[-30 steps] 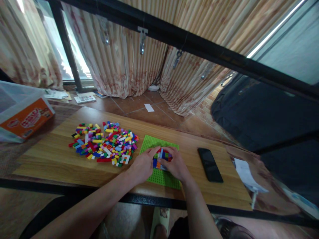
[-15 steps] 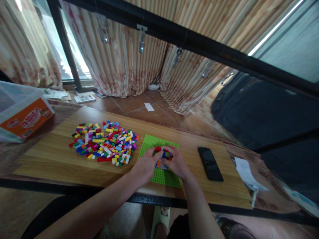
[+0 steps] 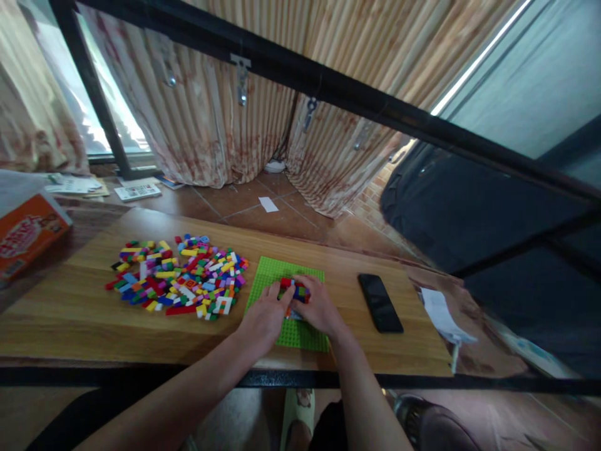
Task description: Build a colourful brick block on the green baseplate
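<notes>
A green studded baseplate (image 3: pixel 300 339) lies on the wooden table. On its middle sits a small build of toy bricks (image 3: pixel 302 292) in red, blue, green and orange, partly covered by my fingers. My left hand (image 3: pixel 267 316) is closed against the build's left side, its thumb and fingers pressed to the bricks. From the right, my right hand (image 3: pixel 320 305) curls its fingers round the other side. The fingertips of both hands nearly meet at the build. Whether a loose brick is between them is too small to tell.
A wide pile of loose toy bricks (image 3: pixel 183 275) spreads left of the baseplate. To the right lies a black phone (image 3: pixel 380 303), with white paper (image 3: pixel 439 313) beyond the table's right end. An orange-labelled plastic box (image 3: pixel 30 235) stands at far left. A dark bar (image 3: pixel 328 75) crosses above.
The whole view has shifted, so the table and its things appear farther left. My left fingers have moved slightly over the build; both hands stay at it.
</notes>
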{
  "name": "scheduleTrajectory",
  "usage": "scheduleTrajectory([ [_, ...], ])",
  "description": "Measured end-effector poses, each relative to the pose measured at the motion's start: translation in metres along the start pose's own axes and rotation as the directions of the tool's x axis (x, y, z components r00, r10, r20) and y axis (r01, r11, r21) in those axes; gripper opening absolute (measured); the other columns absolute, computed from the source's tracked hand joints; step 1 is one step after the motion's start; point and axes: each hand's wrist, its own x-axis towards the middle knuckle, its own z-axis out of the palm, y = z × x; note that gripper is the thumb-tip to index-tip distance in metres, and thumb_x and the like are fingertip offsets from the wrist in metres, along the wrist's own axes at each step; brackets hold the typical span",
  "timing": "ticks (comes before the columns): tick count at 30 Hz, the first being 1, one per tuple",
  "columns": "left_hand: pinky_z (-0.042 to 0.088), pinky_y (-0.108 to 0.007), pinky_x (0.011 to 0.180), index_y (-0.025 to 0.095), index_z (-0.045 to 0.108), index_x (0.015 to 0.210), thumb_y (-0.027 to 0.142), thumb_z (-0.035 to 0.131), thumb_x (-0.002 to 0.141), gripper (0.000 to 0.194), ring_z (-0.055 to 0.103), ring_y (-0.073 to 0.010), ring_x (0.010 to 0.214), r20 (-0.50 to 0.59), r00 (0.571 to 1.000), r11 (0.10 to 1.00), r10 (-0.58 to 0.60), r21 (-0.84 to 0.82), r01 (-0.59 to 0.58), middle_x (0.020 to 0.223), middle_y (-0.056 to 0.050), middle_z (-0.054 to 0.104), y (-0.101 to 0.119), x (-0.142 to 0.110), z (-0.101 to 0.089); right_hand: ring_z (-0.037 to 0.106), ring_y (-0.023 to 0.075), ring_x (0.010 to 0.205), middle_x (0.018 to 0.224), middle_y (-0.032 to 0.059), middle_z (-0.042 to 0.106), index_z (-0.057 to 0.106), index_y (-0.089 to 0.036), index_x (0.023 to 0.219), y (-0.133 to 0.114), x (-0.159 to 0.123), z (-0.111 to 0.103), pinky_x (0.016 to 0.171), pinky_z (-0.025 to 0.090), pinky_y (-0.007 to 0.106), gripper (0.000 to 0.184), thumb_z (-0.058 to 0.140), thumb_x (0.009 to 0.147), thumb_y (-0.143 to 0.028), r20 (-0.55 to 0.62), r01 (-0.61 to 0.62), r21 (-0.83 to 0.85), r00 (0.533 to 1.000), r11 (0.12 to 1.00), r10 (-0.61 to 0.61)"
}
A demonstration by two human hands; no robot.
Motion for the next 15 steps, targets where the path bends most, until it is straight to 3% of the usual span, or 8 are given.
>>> scheduleTrajectory([
  [8, 0.040, -0.042, 0.106, 0.022, 0.040, 0.143, 0.004, 0.043, 0.081, 0.065, 0.048, -0.0273, 0.125, -0.040, 0.999, 1.000, 0.013, -0.024, -0.014, 0.137, -0.013, 0.045, -0.006, -0.003, 0.010, 0.051, 0.0295, 0.121, 0.129, 0.0131, 0.055, 0.053, -0.019, 0.129, -0.004, -0.007, 0.002, 0.105, 0.038, 0.048, 0.063, 0.070, 0.070, -0.032, -0.014, -0.015, -0.014, 1.000, 1.000, 0.015],
  [15, 0.037, -0.045, 0.109, 0.018, 0.040, 0.142, 0.006, 0.050, 0.076, 0.068, 0.045, -0.0295, 0.128, -0.038, 0.997, 0.988, 0.067, -0.138, -0.071, 0.139, -0.016, 0.044, -0.016, -0.006, 0.007, 0.034, 0.0355, 0.137, 0.146, 0.0158, 0.036, 0.041, -0.021, 0.140, -0.009, -0.015, 0.008, 0.110, 0.032, 0.053, 0.090, 0.078, 0.060, -0.039, 0.062, -0.010, -0.150, 0.998, 0.989, 0.020],
])
